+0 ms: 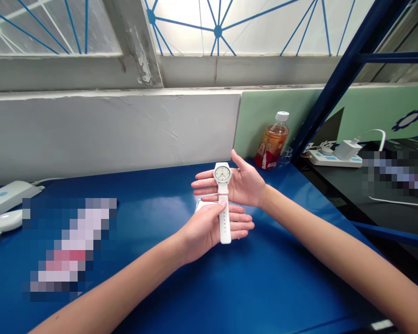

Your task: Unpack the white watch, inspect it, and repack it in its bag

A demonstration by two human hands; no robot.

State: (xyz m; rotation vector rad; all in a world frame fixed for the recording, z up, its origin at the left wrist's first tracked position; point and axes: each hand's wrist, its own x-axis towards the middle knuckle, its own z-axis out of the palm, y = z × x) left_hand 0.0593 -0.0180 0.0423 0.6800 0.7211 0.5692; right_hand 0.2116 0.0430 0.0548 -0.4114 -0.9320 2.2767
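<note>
A white wristwatch (222,174) with a round pale dial lies across both palms, its strap running toward me. My left hand (212,227) is palm up, thumb pressed on the long holed part of the strap, the other fingers stretched out beneath it. Just beyond, my right hand (242,185) is open and palm up, fingers pointing left and thumb raised; the watch's head rests over its fingers. Partly hidden behind my hands is a clear and white object (201,204) on the blue table (167,297); its kind cannot be made out.
A drink bottle (273,141) with a white cap stands at the back right by the wall, beside a small clear cup (285,155). At left lie a white power strip (9,199) and a white cabled device (5,221). A blue metal post (337,88) rises at right.
</note>
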